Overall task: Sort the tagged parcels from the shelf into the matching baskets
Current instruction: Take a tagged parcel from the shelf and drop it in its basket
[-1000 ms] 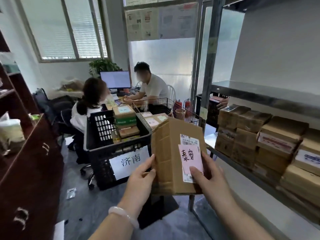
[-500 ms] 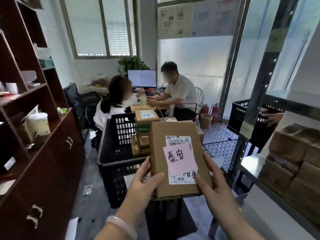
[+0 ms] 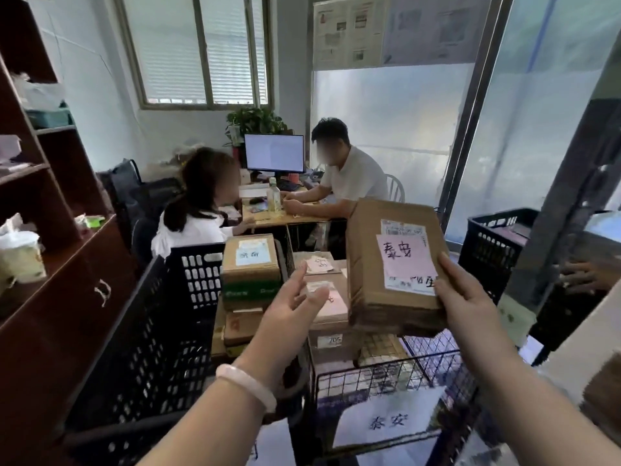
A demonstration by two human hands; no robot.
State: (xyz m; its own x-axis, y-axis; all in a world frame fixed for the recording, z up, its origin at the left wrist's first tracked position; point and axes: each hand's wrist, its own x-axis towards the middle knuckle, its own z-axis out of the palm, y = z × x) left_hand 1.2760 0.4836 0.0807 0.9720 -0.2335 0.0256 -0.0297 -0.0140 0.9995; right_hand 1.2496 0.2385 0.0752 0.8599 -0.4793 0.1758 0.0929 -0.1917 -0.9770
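Observation:
A brown cardboard parcel (image 3: 376, 270) with a pink tag hangs above the wire basket (image 3: 386, 378), which bears a white paper label on its front. My right hand (image 3: 470, 297) grips the parcel's right edge. My left hand (image 3: 289, 314) is off the parcel, fingers relaxed, just left of it. Parcels with pink tags (image 3: 322, 265) lie inside the wire basket. To the left stands a black plastic basket (image 3: 158, 331) holding stacked boxes, the top one (image 3: 250, 260) with a blue tag.
A dark wooden cabinet (image 3: 67, 280) runs along the left. Two people sit at a desk (image 3: 285, 215) with a monitor behind the baskets. Another black crate (image 3: 490, 250) stands at the right beside a metal shelf post (image 3: 564, 210), where someone else's hand (image 3: 584, 275) shows.
My left hand has let go of the parcel. My right hand has carried the parcel to the right, over the wire basket. My view has moved closer to the baskets.

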